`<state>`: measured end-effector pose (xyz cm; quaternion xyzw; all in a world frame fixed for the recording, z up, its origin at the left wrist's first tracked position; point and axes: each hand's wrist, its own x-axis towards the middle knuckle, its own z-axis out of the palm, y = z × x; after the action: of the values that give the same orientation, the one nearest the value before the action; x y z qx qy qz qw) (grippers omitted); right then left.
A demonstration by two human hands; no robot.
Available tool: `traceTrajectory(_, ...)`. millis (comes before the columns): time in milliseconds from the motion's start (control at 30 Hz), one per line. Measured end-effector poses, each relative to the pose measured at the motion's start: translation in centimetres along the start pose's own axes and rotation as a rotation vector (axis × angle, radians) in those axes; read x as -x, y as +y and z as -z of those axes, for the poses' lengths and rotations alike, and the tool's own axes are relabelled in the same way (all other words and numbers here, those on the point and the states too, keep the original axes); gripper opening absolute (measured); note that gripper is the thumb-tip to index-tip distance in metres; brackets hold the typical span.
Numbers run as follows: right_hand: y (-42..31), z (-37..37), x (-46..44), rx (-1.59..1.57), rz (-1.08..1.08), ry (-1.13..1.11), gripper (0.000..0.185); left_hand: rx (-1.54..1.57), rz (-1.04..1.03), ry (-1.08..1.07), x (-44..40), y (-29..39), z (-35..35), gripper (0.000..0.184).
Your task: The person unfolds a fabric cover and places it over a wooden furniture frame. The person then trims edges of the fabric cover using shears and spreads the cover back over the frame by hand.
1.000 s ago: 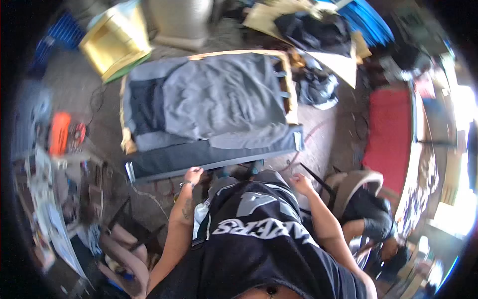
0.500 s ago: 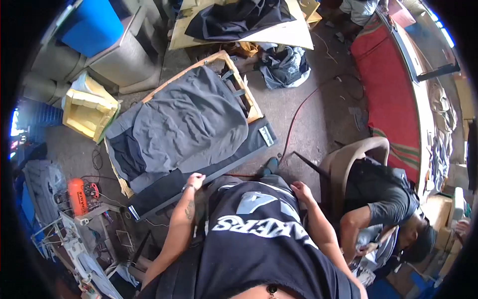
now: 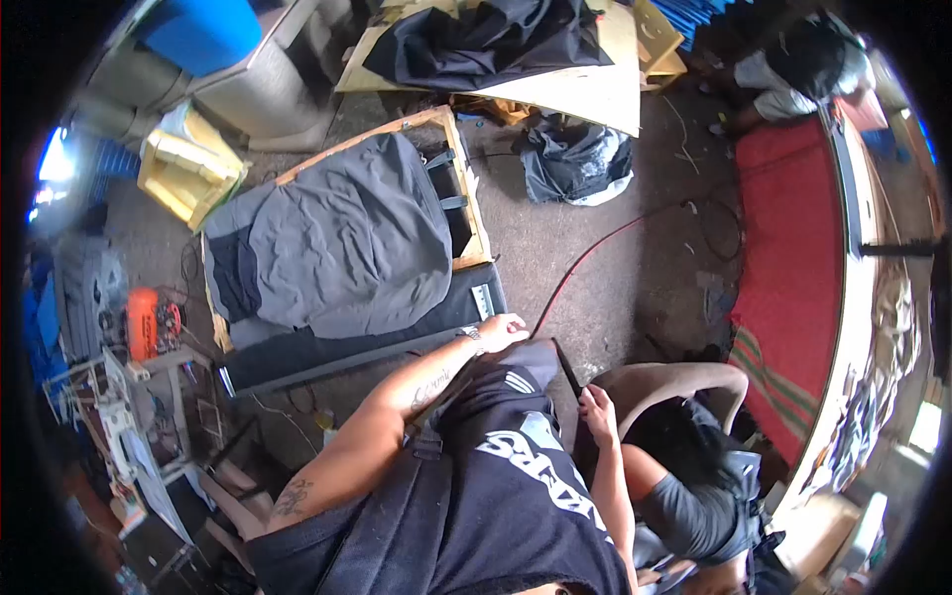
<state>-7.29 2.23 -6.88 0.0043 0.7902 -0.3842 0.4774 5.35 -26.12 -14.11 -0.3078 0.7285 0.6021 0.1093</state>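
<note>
My left hand (image 3: 504, 333) hovers above my lap at the near edge of a black padded panel, its fingers loosely curled with nothing visible in them. To the right, my right hand (image 3: 598, 413) hangs loose beside a thin dark leg (image 3: 568, 368) of an upholstered chair frame (image 3: 684, 381). Whether it touches that leg I cannot tell. Ahead on the left lies a wooden frame (image 3: 466, 188) with grey fabric (image 3: 342, 233) draped over it. The black padded panel (image 3: 377, 355) lies along its near side.
A co-worker (image 3: 694, 501) bends close on my right; another person (image 3: 793, 74) is at the far right. A red hose (image 3: 585, 260) crosses the floor. Black cloth (image 3: 486, 45) lies on a board (image 3: 555, 99) ahead. An orange tank (image 3: 143, 322) stands left; red cloth (image 3: 788, 248) covers a right-hand bench.
My body and view have turned right. My left hand has moved rightward, off the panel's middle toward its right end. My right hand is now lower, beside the chair leg. The co-worker bends lower.
</note>
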Motion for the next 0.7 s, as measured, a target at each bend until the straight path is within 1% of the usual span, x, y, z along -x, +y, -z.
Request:
traceTrajectory(33, -0.4, 0.7, -1.6, -0.001, 0.035, -0.002, 0.043, 0.014, 0.048, 0.011, 0.1, -0.3, 0.4, 0.040)
traceTrajectory(67, -0.9, 1.9, -3.0, 0.023, 0.018, -0.017, 0.041, -0.013, 0.084, 0.033, -0.6, -2.5, 0.4, 0.038)
traceTrajectory(133, -3.4, 4.0, -4.8, 0.082, 0.066, 0.007, 0.040, -0.087, 0.208, 0.092, -1.1, -6.9, 1.1, 0.034)
traceTrajectory(167, -4.4, 5.3, -5.6, 0.092, 0.073, 0.009, 0.040, -0.075, 0.319, 0.088, -0.6, -8.0, 2.2, 0.034)
traceTrajectory(200, -5.3, 6.5, -6.7, 0.076, 0.080, 0.023, 0.041, -0.254, 0.338, 0.122, -0.8, -11.5, 2.2, 0.037)
traceTrajectory(233, -6.4, 8.0, -7.9, 0.066, 0.089, 0.036, 0.041, -0.303, 0.434, 0.000, -1.3, -14.6, 2.4, 0.040)
traceTrajectory(267, -9.1, 8.7, -7.8, 0.073, 0.087, 0.035, 0.036, -0.352, 0.515, 0.012, -1.2, -15.8, 2.5, 0.041)
traceTrajectory(300, -10.6, 9.4, -8.9, 0.046, 0.042, 0.074, 0.032, -0.364, 0.644, -0.007, -0.8, -13.0, 3.8, 0.043)
traceTrajectory(333, -9.9, 11.0, -11.3, -0.110, 0.042, -0.006, 0.029, -0.317, 0.638, 0.070, -0.6, -12.4, 4.1, 0.044)
traceTrajectory(367, -11.2, 11.6, -12.9, -0.104, -0.019, 0.015, 0.028, -0.254, 0.650, 0.048, -1.7, -11.9, 4.5, 0.042)
traceTrajectory(433, -13.9, 12.2, -17.3, 0.179, -0.083, 0.095, 0.027, -0.054, 0.621, 0.099, -4.2, -11.3, 4.7, 0.048)
traceTrajectory(467, -15.4, 12.8, -20.3, 0.237, -0.015, 0.070, 0.027, -0.109, 0.593, 0.113, -6.7, -11.8, 4.0, 0.038)
traceTrajectory(500, -17.1, 13.1, -22.4, 0.294, 0.040, 0.040, 0.028, 0.102, 0.537, 0.254, -6.1, -7.0, 5.7, 0.034)
traceTrajectory(533, -19.6, 12.4, -24.4, 0.370, 0.134, 0.107, 0.031, 0.198, 0.485, 0.472, -7.6, -8.5, 3.6, 0.033)
traceTrajectory(567, -19.1, 13.4, -30.6, 0.581, 0.266, 0.140, 0.032, 0.271, 0.419, 0.699, -9.1, -9.7, 2.7, 0.032)
traceTrajectory(633, -26.6, 10.0, -33.8, 0.729, 0.386, 0.064, 0.029, 0.568, 0.531, 0.801, -9.3, -6.6, 3.1, 0.031)
traceTrajectory(667, -31.2, 7.2, -33.6, 0.835, 0.499, 0.053, 0.029, 0.504, 0.625, 0.849, -8.1, -3.6, 4.5, 0.027)
traceTrajectory(700, -35.3, 4.5, -33.7, 0.948, 0.608, 0.041, 0.030, 0.504, 0.646, 0.948, -8.0, -3.8, 4.4, 0.027)
